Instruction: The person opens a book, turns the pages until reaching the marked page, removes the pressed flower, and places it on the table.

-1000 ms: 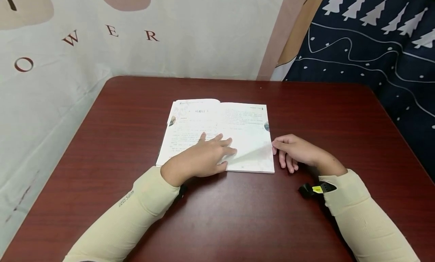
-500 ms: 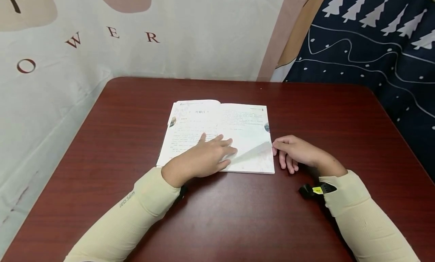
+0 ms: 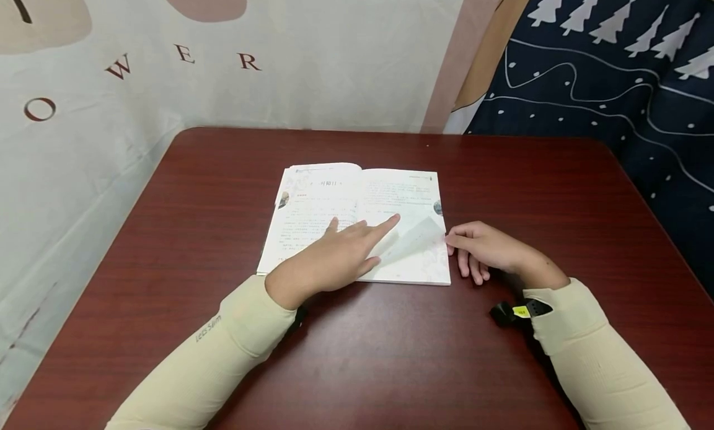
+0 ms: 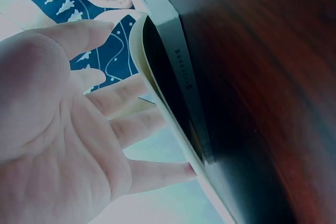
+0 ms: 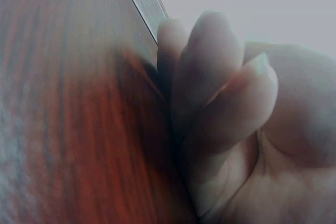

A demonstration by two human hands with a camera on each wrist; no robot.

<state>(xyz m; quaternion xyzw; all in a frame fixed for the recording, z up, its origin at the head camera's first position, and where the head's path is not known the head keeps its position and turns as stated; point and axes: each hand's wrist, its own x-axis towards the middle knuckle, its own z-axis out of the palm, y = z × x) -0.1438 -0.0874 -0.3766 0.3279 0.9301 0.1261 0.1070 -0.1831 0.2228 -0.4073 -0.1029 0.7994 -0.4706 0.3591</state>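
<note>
An open book with printed pages lies at the middle of the table. Over its lower middle rests my left hand, fingers spread, the index finger stretched toward the right page. The left wrist view shows that palm beside the book's spine. My right hand is at the book's right edge, thumb and index finger together on the rim, the other fingers curled below. In the right wrist view its curled fingers lie close to the tabletop. A grey translucent flap of page shows between the hands.
The book rests on a dark red wooden table with rounded far corners. A pale cloth with letters hangs behind it, and a navy cloth with white trees at the right. A black strap device sits at the right wrist.
My left index finger has straightened and moved up and right across the right page. The grey flap of page has grown larger. The right hand has stayed in place.
</note>
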